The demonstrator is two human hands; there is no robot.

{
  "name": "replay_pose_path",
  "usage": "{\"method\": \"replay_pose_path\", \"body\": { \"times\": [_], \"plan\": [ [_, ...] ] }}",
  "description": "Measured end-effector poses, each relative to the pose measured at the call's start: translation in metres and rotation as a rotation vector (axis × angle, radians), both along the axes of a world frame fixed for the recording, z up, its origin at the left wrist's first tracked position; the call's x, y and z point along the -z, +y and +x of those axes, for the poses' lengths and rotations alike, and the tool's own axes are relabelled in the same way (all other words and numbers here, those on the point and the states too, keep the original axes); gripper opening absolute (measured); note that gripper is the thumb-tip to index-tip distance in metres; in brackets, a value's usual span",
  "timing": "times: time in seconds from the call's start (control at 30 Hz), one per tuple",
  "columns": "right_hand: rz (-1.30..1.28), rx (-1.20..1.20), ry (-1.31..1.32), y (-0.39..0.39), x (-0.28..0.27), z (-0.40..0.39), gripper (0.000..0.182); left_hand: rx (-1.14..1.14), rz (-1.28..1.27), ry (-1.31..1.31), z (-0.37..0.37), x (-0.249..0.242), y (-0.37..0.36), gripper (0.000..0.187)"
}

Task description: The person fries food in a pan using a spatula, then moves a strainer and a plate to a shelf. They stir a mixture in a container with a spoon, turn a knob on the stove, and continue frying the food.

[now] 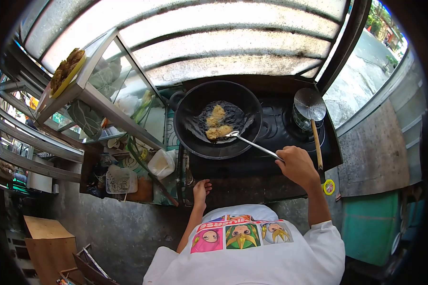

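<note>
My right hand [295, 164] is closed around the handle of a long metal spatula [257, 144]. The spatula's head reaches into a black wok [183, 111] and touches the lower of the golden fried pieces [218, 132]. Another fried piece [217, 115] lies just above it, in dark bubbling oil [238, 114]. Near the front edge of the counter, my left hand [202, 190] is held with its fingers loosely bent and slightly apart, and nothing shows in it.
Right of the wok, a wooden-handled skimmer [310, 103] rests across a pot on the black stove [276, 114]. On the left stand a glass case [123, 76] topped by a yellow plate of fried food [67, 73], a white tub [161, 164] and a clear container [121, 180].
</note>
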State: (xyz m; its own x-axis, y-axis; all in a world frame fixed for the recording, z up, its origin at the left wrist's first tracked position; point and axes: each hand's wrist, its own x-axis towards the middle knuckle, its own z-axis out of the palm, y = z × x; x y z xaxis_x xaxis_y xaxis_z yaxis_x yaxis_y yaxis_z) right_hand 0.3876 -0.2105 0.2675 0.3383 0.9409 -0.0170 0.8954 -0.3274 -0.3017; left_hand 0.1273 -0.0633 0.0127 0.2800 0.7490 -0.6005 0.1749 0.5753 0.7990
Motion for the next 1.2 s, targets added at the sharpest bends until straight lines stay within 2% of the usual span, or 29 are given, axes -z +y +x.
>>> {"method": "replay_pose_path", "body": {
  "times": [0.1, 0.43, 0.5, 0.6, 0.73, 0.97, 1.2],
  "plan": [
    [-0.037, 0.014, -0.033, -0.004, 0.001, -0.004, 0.014, -0.001, -0.002, -0.002, 0.000, 0.000, 0.000, 0.025],
    [0.016, 0.045, -0.118, 0.046, 0.062, -0.016, 0.007, 0.007, -0.012, 0.010, -0.007, 0.005, -0.004, 0.026],
    [0.012, 0.206, -0.229, 0.056, 0.067, -0.016, 0.007, 0.012, -0.013, 0.008, -0.009, 0.006, -0.006, 0.026],
    [-0.047, 0.238, -0.268, 0.059, 0.047, -0.005, 0.007, 0.007, -0.017, 0.008, -0.012, 0.003, -0.008, 0.025],
    [0.001, 0.281, -0.273, 0.057, 0.014, 0.011, 0.011, -0.014, -0.028, -0.001, -0.020, 0.007, -0.010, 0.025],
    [0.216, 0.307, -0.301, 0.091, 0.056, 0.012, 0.009, -0.023, -0.028, -0.007, -0.025, 0.010, -0.010, 0.024],
    [0.198, 0.274, -0.351, 0.111, 0.094, -0.003, 0.007, -0.013, -0.034, -0.012, -0.025, 0.010, -0.011, 0.024]
  ]
}}
